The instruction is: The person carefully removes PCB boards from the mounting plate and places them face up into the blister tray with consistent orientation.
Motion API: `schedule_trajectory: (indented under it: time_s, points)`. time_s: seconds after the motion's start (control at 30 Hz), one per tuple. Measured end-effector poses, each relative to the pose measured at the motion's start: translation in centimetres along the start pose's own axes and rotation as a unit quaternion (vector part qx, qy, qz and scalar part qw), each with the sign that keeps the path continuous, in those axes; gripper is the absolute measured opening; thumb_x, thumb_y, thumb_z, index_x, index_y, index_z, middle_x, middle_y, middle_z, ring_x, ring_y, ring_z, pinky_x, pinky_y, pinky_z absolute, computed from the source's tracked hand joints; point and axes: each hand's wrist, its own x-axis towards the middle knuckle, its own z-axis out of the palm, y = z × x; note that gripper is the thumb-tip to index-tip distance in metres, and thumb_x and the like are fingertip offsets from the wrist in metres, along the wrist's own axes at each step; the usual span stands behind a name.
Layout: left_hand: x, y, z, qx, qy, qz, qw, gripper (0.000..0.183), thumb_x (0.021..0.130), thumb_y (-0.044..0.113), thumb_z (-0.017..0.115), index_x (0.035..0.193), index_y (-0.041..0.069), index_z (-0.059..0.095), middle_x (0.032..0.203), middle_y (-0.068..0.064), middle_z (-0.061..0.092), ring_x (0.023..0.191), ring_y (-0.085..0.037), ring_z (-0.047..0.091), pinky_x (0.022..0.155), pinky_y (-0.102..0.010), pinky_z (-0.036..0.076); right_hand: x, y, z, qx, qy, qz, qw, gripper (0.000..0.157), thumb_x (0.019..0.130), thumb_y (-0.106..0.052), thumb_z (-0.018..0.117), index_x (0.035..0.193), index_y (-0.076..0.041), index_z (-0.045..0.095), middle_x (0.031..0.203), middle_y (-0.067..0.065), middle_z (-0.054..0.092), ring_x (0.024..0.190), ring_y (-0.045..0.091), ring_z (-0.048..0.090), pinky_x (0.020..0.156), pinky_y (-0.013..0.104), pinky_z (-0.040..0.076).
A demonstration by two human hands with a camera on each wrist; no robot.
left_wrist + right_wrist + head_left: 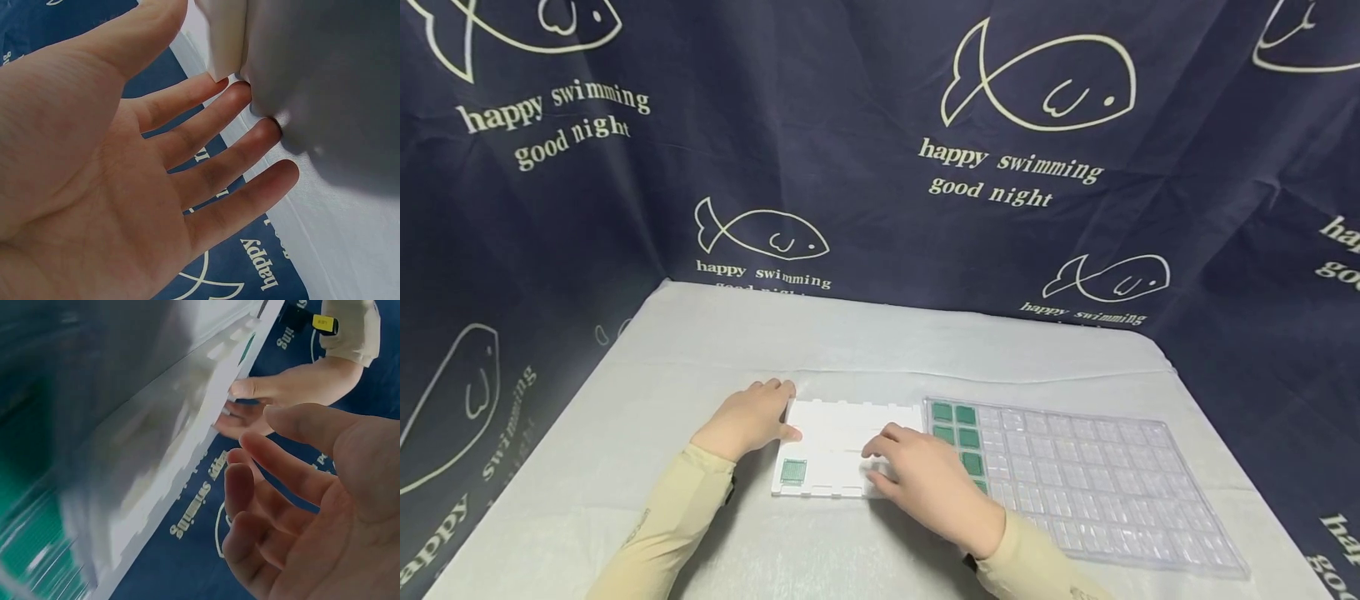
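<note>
A flat white tray (842,433) with notched edges lies on the table. One small green square piece (793,472) rests in its near left corner. My left hand (748,421) holds the tray's left edge, thumb over the top and fingers along the side. In the left wrist view the fingers (231,187) stretch out fairly straight, their tips by the table. Over the tray's right part hovers my right hand (917,471), fingers loosely bent. In the right wrist view, a gap shows between its thumb and index finger (281,459), with nothing visible there.
A clear plastic compartment tray (1097,483) lies right of the white one, close to it. Several green squares (967,437) sit in its left columns, some hidden by my right hand. A dark blue printed curtain (865,150) hangs behind the white-covered table (700,333).
</note>
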Motion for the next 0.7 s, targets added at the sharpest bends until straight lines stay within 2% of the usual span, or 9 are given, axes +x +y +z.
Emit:
schedule_trajectory:
  time_s: [0.3, 0.57, 0.7]
  points:
    - [0.0, -0.1, 0.0, -0.002, 0.004, 0.002, 1.0, 0.066, 0.083, 0.036, 0.082, 0.131, -0.002, 0.058, 0.122, -0.019, 0.066, 0.11, -0.038, 0.063, 0.091, -0.055, 0.055, 2.7, -2.1, 0.0, -0.007, -0.018, -0.032, 0.999, 0.022, 0.091, -0.029, 0.077, 0.11, -0.018, 0.073, 0.103, -0.005, 0.07, 0.079, 0.008, 0.065, 0.062, 0.022, 0.052]
    - [0.2, -0.3, 0.2, 0.004, 0.007, 0.003, 1.0, 0.063, 0.082, 0.036, 0.082, 0.128, -0.001, 0.059, 0.12, -0.019, 0.066, 0.107, -0.038, 0.064, 0.088, -0.054, 0.056, 4.7, -3.8, 1.1, -0.077, -0.03, -0.06, 0.995, 0.031, 0.089, -0.035, 0.078, 0.113, -0.018, 0.071, 0.103, -0.005, 0.069, 0.082, 0.009, 0.066, 0.064, 0.023, 0.053]
    - [0.2, -0.3, 0.1, 0.002, 0.009, 0.005, 0.9999, 0.058, 0.082, 0.035, 0.083, 0.122, 0.001, 0.06, 0.114, -0.017, 0.066, 0.103, -0.036, 0.064, 0.085, -0.054, 0.056, 5.5, -4.5, 1.9, -0.094, -0.055, -0.063, 0.992, 0.035, 0.087, -0.036, 0.079, 0.115, -0.016, 0.071, 0.098, -0.005, 0.068, 0.079, 0.009, 0.064, 0.061, 0.023, 0.051]
